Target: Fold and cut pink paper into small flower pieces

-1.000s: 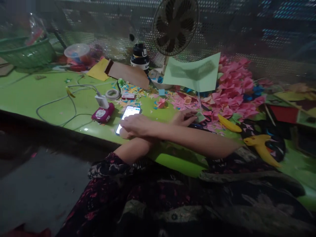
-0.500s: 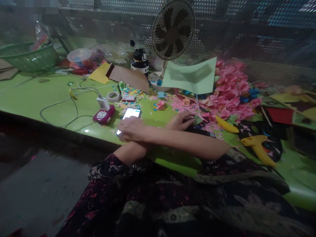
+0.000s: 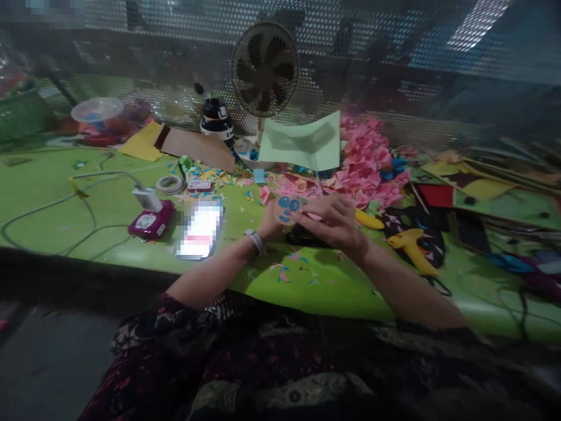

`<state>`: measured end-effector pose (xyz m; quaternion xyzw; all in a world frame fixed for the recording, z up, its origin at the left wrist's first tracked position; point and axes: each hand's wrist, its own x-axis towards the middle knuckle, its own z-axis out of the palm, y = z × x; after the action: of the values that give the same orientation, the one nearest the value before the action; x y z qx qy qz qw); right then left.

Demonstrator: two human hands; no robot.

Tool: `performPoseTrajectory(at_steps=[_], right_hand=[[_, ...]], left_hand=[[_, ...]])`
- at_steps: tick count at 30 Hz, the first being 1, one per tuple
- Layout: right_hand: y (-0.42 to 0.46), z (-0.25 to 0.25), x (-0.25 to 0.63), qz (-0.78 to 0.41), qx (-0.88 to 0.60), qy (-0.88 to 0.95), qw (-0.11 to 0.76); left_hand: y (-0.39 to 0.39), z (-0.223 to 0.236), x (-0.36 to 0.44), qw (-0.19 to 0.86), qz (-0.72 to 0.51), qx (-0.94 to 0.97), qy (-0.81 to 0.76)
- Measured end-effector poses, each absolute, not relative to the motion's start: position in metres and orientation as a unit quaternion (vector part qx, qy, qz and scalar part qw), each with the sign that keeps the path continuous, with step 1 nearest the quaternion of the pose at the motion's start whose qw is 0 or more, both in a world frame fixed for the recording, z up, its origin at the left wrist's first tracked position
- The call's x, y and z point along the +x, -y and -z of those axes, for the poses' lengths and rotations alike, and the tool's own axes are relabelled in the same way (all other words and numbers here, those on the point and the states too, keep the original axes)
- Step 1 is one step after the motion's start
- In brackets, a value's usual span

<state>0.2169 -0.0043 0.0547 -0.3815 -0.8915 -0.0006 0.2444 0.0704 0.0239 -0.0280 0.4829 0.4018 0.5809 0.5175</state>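
Note:
A small round tan disc (image 3: 288, 211) with blue markings is held up between my hands over the green table. My left hand (image 3: 270, 221), with a pale band on its wrist, is at the disc's left side, its fingers mostly hidden behind it. Closed fingers of my right hand (image 3: 335, 221) pinch the disc's right edge. A dark flat object (image 3: 307, 236) lies just below the hands, partly covered. To the left lies a phone (image 3: 200, 229) with a bright screen. Paper scraps (image 3: 283, 272) are scattered in front of the hands.
Folded pink papers (image 3: 368, 155) are heaped behind my right hand, beside a light green sheet (image 3: 302, 143). A fan (image 3: 265, 70) and a bottle (image 3: 217, 123) stand at the back. A yellow glue gun (image 3: 414, 248) lies right; a purple power socket (image 3: 151, 222) with cables lies left.
My right hand has left the phone and moved right, uncrossing my arms. Both hands now meet at the round disc. The view has turned right.

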Motion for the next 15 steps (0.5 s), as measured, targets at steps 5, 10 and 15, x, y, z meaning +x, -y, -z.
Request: performPoseTrajectory(at_steps=[5,10,15], right_hand=[[-0.026,-0.04,0.274,0.115,-0.544,0.783,0.279],[-0.037,-0.032,0.3,0.102,-0.621,0.76,0.164],[-0.034,-0.035,0.306,0.039,-0.623,0.779,0.055]], left_hand=[[-0.031,0.022,0.064,0.597,-0.587,0.394,-0.38],[-0.038,0.02,0.052,0.586,-0.631,0.31,-0.403],[-0.044,0.018,0.047,0.567,-0.65,0.302,-0.407]])
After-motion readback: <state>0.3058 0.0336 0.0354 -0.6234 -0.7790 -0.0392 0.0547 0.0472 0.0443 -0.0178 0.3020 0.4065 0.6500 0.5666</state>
